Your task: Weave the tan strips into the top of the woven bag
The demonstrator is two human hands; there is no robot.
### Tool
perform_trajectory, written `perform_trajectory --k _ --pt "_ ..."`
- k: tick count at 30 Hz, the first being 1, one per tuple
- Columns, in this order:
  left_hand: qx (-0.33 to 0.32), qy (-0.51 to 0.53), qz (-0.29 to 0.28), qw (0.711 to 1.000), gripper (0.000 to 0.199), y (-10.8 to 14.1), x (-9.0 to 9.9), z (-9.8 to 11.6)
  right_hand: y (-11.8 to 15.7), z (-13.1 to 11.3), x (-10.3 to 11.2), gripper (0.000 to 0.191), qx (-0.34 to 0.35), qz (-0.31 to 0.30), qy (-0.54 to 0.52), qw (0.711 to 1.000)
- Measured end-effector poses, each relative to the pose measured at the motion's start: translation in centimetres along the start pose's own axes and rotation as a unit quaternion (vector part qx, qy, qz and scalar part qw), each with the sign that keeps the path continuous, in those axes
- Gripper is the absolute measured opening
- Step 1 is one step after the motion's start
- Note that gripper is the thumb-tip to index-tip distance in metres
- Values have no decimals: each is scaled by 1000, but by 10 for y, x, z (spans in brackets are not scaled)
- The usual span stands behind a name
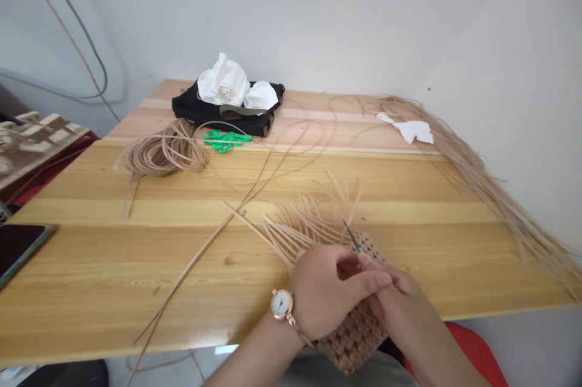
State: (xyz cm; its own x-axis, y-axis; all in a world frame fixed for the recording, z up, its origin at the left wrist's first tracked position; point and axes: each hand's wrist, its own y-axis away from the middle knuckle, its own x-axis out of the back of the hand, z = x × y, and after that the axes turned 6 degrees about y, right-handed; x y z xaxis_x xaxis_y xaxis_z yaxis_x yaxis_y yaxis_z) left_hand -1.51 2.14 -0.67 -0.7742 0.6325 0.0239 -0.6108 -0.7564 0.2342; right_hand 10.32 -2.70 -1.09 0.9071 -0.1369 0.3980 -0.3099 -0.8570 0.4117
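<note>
A tan woven piece point(355, 338), made of rattan-like strands, is held at the table's front edge. Loose strand ends point(297, 226) fan out from its far side over the tabletop. My left hand point(325, 290), with a watch at the wrist, is closed around the weave. Its thumb reaches across to my right hand, and its other fingertips are hidden. In my right hand point(391, 293) is a slender, pointed metal tool point(351, 235), like an awl, its tip directed up and away from me. Its handle is mostly covered by the fingers, with a bluish bit showing.
A coiled strand bundle point(166, 150) lies beside green netting point(226, 141) and a black bag point(222, 114) topped with white tissue point(224, 82). Long strands point(482, 174) run down the right side near a torn white scrap point(414, 131). A phone point(20, 247) sits at left.
</note>
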Motion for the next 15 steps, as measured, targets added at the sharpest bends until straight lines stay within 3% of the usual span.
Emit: perform_trajectory --k 8,15 --pt "26 165 -51 985 43 -3 -1 0 0 1 -1 56 17 -14 9 1000" --pt "45 139 -16 989 46 -6 -1 -2 -3 6 -3 50 -14 -1 5 1000"
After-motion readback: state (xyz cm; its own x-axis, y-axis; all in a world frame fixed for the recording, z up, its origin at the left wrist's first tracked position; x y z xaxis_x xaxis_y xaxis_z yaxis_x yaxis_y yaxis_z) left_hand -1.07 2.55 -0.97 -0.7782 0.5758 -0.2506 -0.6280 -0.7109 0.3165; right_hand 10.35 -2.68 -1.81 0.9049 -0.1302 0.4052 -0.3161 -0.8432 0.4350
